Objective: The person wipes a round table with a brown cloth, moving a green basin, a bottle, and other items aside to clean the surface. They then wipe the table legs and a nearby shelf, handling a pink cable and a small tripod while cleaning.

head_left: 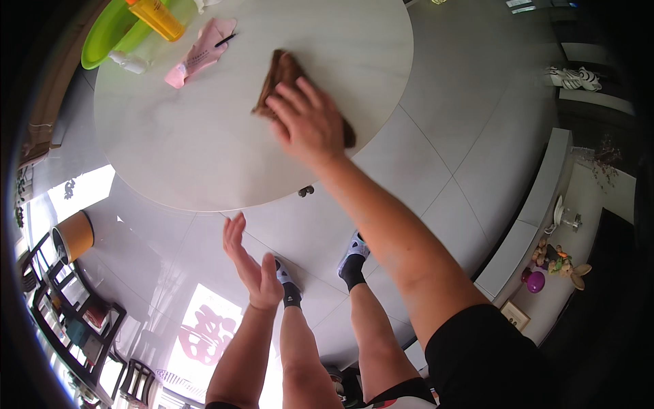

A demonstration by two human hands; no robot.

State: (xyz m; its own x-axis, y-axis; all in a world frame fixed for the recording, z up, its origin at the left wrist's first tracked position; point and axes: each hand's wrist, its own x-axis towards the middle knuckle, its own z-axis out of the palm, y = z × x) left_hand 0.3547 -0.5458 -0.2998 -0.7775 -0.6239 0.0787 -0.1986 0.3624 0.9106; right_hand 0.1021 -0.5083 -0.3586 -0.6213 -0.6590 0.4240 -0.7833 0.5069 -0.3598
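My right hand [312, 122] lies over a folded brown cloth [282, 71], pressing it against the pale round tabletop [204, 148] toward its right side. Part of the cloth is hidden under the palm, and its dark end shows beyond the wrist side. My left hand [253, 268] hangs in the air below the table's near edge, fingers spread from the thumb, holding nothing. Farther left on the tabletop lies a crumpled pink cloth [199, 53] bearing writing, with a thin black stick-like object [225, 40] on it.
A green basin [102, 43], an orange-yellow bottle [158, 19] and a small clear bottle [129, 62] are at the table's far left. An orange-and-black bin [75, 235] stands on the tiled floor [434, 143]. Along the right runs a low cabinet [541, 179] carrying ornaments.
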